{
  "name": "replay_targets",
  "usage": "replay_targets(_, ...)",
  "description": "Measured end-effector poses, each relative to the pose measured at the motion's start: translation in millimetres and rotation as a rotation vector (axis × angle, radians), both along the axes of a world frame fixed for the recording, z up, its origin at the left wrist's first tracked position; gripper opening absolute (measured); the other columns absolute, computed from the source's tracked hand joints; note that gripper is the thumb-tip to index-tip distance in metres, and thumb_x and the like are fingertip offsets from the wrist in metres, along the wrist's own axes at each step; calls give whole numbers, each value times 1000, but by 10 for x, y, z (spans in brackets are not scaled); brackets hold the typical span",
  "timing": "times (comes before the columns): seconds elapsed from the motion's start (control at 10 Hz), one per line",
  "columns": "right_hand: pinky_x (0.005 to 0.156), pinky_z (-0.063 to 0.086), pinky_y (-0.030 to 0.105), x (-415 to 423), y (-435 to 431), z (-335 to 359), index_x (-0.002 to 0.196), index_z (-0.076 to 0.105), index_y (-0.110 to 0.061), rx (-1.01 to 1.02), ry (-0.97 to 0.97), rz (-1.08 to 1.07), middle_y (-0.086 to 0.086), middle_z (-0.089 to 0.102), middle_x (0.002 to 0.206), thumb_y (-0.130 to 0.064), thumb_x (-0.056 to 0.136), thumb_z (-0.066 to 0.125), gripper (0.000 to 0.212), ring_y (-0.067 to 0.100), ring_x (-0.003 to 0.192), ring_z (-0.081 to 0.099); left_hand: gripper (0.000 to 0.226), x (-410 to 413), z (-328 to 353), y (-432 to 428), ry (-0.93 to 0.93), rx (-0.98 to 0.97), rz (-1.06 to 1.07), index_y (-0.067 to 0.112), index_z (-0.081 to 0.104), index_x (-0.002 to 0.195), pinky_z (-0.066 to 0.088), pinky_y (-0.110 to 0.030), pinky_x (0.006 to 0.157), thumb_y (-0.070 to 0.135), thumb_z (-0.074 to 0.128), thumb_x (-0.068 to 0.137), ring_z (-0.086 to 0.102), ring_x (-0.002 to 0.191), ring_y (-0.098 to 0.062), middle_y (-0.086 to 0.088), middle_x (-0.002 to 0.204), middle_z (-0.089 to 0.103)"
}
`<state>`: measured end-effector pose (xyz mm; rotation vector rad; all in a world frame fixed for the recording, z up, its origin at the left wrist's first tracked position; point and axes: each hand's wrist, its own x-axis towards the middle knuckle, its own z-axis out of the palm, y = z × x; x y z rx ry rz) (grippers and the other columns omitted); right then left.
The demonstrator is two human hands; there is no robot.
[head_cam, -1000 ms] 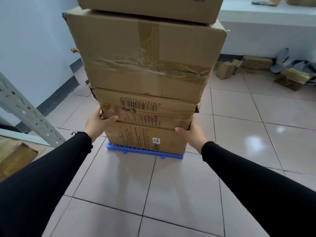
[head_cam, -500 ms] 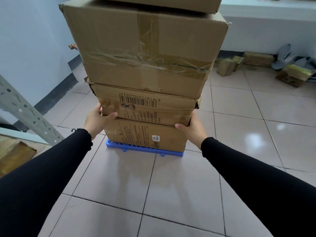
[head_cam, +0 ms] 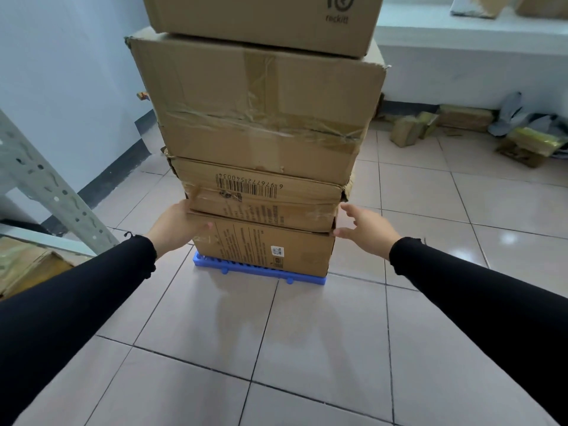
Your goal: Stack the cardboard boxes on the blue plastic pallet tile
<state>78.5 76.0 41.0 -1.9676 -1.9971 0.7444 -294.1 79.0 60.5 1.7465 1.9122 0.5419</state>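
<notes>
Several cardboard boxes stand stacked on the blue plastic pallet tile on the floor. The bottom box carries a small white label. On it lies a flatter barcode box, then a large taped box, then a box with a printed logo, cut off by the top edge. My left hand rests flat against the left corner where the bottom and barcode boxes meet. My right hand hovers just off the stack's right side, fingers spread, holding nothing.
A grey perforated metal shelf post leans at the left, with a cardboard box under it. Small boxes and packages lie along the far wall at the right. Open tiled floor lies in front of the stack.
My right hand has come off the stack's right side and opened. My left hand stays at the left corner. The view has risen, showing more of the top box.
</notes>
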Motion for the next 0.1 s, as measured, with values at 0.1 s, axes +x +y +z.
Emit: replay_targets(0.1,106,43,39,151,-92,187,159,36,-20,26,-121,56,9,50,156,-37,99,64,68,30,138,51,59,92,219,-170,99,-16,-91,17,48,150,38,-29,85,20,70,95,53,100,-24,-11,135,59)
